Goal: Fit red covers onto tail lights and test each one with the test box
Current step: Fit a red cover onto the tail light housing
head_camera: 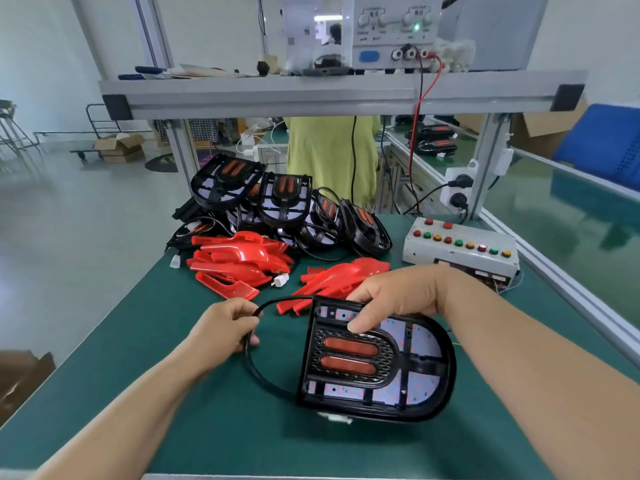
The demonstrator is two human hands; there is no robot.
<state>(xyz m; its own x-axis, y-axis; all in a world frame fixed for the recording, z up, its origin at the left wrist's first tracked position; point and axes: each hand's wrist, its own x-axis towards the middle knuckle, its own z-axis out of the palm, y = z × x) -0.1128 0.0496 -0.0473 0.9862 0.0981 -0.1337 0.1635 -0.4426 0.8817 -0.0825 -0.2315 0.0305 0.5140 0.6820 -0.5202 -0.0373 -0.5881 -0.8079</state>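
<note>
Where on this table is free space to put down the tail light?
The mat is bare left of the left hand, up to the table edge, and near the front edge below the held tail light. Crowded at the back: red covers, stacked tail lights, test box.

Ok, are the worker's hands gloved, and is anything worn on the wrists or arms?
No gloves: the left hand and the right hand are both bare. No ring, watch or wristband shows on either. The left forearm and the right forearm are bare too, with no sleeve in view down to the frame's edge.
</note>
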